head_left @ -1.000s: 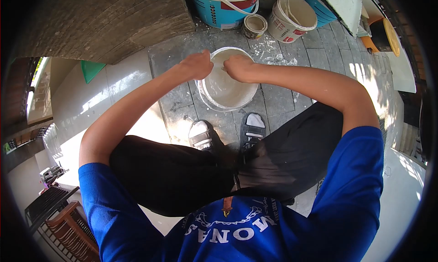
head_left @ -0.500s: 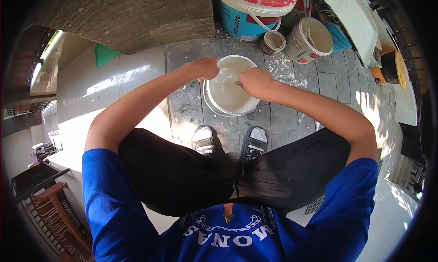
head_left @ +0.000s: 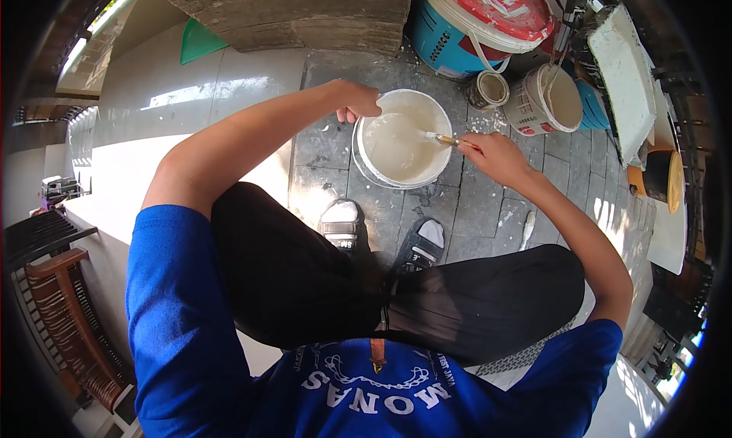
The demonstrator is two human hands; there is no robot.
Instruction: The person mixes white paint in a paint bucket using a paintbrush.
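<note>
A white bucket (head_left: 379,177) stands on the grey paving in front of my feet, with pale, creamy paint (head_left: 393,150) inside. My left hand (head_left: 357,102) is closed on the bucket's upper-left rim, its fingers curled outside the wall. In my right hand (head_left: 494,157) is a paintbrush (head_left: 450,140), gripped by its wooden handle. The brush crosses the bucket's right rim, and its paint-coated bristles are over the paint.
Behind the bucket are a large blue paint pail (head_left: 441,38) with a red lid, a small paint can (head_left: 488,90) and a paint-smeared white pail (head_left: 545,106) holding tools. A white board (head_left: 621,80) leans at the right. Paint spots mark the paving.
My right hand has moved from over the bucket to outside its right rim, and the brush now shows. My left hand stays at the rim. The view has shifted and turned slightly.
</note>
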